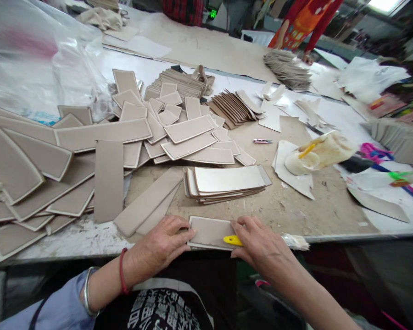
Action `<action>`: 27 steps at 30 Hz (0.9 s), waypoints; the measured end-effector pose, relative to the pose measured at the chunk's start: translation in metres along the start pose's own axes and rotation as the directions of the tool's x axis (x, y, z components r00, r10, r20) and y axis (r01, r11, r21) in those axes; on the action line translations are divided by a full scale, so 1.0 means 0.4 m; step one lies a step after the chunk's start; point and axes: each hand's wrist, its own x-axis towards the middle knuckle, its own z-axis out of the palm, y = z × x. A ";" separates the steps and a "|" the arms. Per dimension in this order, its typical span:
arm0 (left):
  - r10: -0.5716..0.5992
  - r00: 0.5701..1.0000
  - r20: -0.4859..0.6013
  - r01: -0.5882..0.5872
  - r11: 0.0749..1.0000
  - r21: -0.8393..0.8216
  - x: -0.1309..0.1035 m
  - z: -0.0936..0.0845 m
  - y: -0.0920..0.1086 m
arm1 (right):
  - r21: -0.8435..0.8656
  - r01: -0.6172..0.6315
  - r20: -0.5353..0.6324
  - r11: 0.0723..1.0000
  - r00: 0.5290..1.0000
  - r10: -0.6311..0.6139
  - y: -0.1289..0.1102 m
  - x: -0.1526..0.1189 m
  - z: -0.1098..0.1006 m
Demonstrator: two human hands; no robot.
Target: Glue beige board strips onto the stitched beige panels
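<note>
A small beige panel with a pale border (209, 230) lies at the table's front edge. My left hand (167, 240) grips its left end between thumb and fingers. At the right end, my right hand (256, 243) pinches the panel and also holds a brush with a yellow handle (232, 240); the bristles stick out beyond the hand on the right. Just behind the panel sits a short stack of white-topped strips (227, 179). Two longer plain beige strips (149, 199) lie behind my left hand.
Many bordered panels (103, 133) pile up at the left, beside a clear plastic bag (44, 59). A glue container (299, 161) stands on scraps at the right, near small snips (262, 141). Another person's hand (307, 58) rests at the far table.
</note>
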 end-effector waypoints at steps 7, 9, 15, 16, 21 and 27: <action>-0.003 1.000 -0.013 0.003 1.000 0.002 0.002 -0.001 0.001 | -0.005 -0.006 0.033 1.000 0.999 0.007 -0.004 0.006 -0.006; -0.004 1.000 -0.025 0.004 1.000 -0.008 0.004 -0.004 0.002 | -0.003 -0.008 0.028 1.000 1.000 0.008 -0.006 0.005 -0.006; -0.019 1.000 -0.011 0.019 0.999 -0.031 0.001 0.001 -0.002 | 0.014 -0.012 0.010 1.000 1.000 0.011 -0.009 -0.003 -0.005; -0.020 1.000 -0.011 0.020 0.999 -0.032 0.000 0.003 -0.003 | 0.016 -0.011 0.008 1.000 1.000 0.011 -0.009 -0.004 -0.004; -0.020 1.000 -0.016 0.019 1.000 -0.021 0.000 0.003 -0.002 | 0.007 0.006 -0.014 1.000 1.000 -0.006 -0.006 -0.006 0.002; 0.037 0.999 -0.015 -0.036 0.996 0.076 0.007 -0.005 0.006 | 0.012 -0.002 0.013 1.000 1.000 0.002 -0.006 0.002 -0.003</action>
